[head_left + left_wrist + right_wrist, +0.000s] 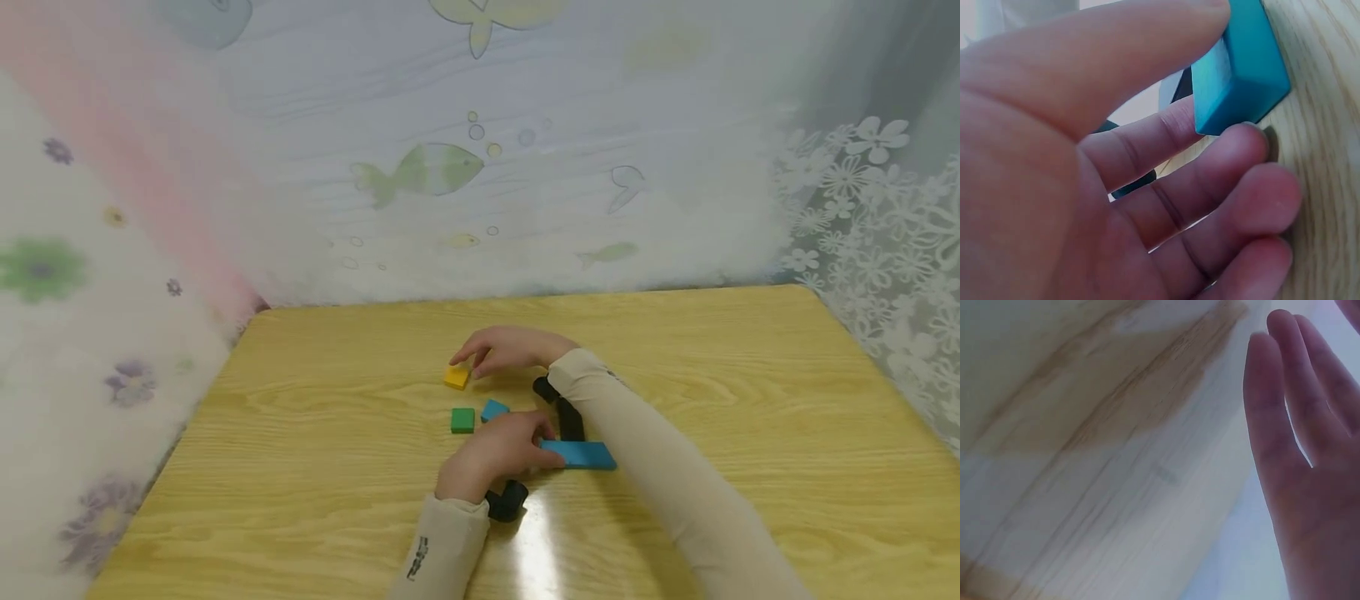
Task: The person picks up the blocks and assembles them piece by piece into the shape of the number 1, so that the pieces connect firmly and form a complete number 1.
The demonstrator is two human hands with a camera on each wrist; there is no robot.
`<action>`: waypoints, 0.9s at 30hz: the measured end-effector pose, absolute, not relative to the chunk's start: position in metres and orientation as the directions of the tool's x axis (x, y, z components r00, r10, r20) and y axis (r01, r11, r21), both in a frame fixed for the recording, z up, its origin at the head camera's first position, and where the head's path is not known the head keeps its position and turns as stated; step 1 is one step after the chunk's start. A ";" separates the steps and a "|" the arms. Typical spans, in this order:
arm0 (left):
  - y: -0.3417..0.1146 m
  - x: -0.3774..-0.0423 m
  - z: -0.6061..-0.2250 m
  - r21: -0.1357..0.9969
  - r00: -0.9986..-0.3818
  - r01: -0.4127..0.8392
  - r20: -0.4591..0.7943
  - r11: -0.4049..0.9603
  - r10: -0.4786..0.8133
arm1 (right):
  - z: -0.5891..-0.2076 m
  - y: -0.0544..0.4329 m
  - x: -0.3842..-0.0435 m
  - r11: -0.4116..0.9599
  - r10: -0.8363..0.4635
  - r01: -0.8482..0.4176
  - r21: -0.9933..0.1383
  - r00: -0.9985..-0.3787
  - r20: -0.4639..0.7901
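A long blue block point(588, 455) lies flat near the middle of the table, its left end pinched by my left hand point(493, 454). In the left wrist view the thumb presses one side of this teal-looking block point(1257, 69), and the fingers curl at its other side and end. Farther back, my right hand point(517, 346) reaches left across the table with loosely bent fingers. Its index fingertip is at the top of a square yellow block point(455, 380); whether it presses is unclear. In the right wrist view this hand point(1310, 444) shows nothing held.
A green square block point(462, 420) and a small blue block point(493, 409), partly behind my left hand, sit between the two hands. The wooden table point(315, 442) meets a wall point(300, 208) with painted fish at its back. Black wrist cameras hang under both wrists.
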State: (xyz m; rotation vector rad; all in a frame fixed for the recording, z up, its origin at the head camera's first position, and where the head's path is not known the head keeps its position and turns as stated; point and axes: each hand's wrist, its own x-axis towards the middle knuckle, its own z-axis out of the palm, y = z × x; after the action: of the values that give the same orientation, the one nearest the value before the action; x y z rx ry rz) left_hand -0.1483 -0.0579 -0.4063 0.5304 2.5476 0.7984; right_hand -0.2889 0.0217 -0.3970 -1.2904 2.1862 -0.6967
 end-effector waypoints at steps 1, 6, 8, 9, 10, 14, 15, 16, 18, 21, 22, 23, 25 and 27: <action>-0.057 -0.148 -0.406 0.607 -0.839 0.229 -0.273 0.761 0.470 | -0.399 0.020 -0.290 0.410 -0.898 -0.649 -0.641 -0.410 -0.159; -0.057 -0.148 -0.409 0.609 -0.833 0.243 -0.268 0.755 0.484 | -0.401 0.013 -0.290 0.373 -0.922 -0.697 -0.613 -0.352 -0.160; -0.057 -0.149 -0.409 0.609 -0.833 0.247 -0.265 0.753 0.487 | -0.401 0.010 -0.290 0.367 -0.925 -0.693 -0.621 -0.341 -0.166; -0.057 -0.149 -0.409 0.611 -0.833 0.247 -0.262 0.752 0.487 | -0.401 0.009 -0.290 0.365 -0.926 -0.693 -0.621 -0.337 -0.168; -0.057 -0.149 -0.409 0.612 -0.834 0.248 -0.259 0.750 0.488 | -0.401 0.008 -0.290 0.364 -0.927 -0.694 -0.621 -0.335 -0.169; -0.057 -0.149 -0.408 0.618 -0.834 0.253 -0.250 0.745 0.491 | -0.404 0.007 -0.290 0.374 -0.924 -0.709 -0.598 -0.343 -0.171; -0.056 -0.148 -0.408 0.618 -0.834 0.253 -0.250 0.744 0.491 | -0.405 0.007 -0.289 0.383 -0.920 -0.712 -0.588 -0.352 -0.173; -0.056 -0.148 -0.408 0.618 -0.834 0.253 -0.250 0.744 0.492 | -0.406 0.007 -0.289 0.392 -0.916 -0.714 -0.580 -0.360 -0.175; -0.056 -0.148 -0.408 0.618 -0.833 0.256 -0.249 0.743 0.494 | -0.409 0.007 -0.289 0.408 -0.909 -0.722 -0.559 -0.382 -0.169; -0.056 -0.148 -0.407 0.621 -0.830 0.264 -0.242 0.738 0.502 | -0.411 0.006 -0.288 0.450 -0.886 -0.711 -0.541 -0.432 -0.168; -0.056 -0.148 -0.407 0.624 -0.829 0.269 -0.238 0.734 0.506 | -0.412 0.007 -0.287 0.464 -0.877 -0.705 -0.536 -0.451 -0.165; -0.056 -0.148 -0.407 0.627 -0.827 0.271 -0.236 0.730 0.510 | -0.412 0.007 -0.287 0.480 -0.866 -0.696 -0.534 -0.472 -0.164; -0.057 -0.149 -0.407 0.628 -0.826 0.273 -0.235 0.728 0.513 | -0.411 0.008 -0.285 0.510 -0.844 -0.667 -0.543 -0.510 -0.165; -0.059 -0.150 -0.407 0.625 -0.828 0.270 -0.238 0.732 0.508 | -0.409 0.008 -0.283 0.518 -0.834 -0.656 -0.548 -0.529 -0.155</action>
State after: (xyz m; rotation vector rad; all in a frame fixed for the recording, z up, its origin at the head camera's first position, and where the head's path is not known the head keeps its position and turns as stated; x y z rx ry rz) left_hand -0.1504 -0.0586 -0.4068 0.5976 2.5396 0.8294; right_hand -0.2833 0.0082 -0.4093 -1.2272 2.3620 -0.6069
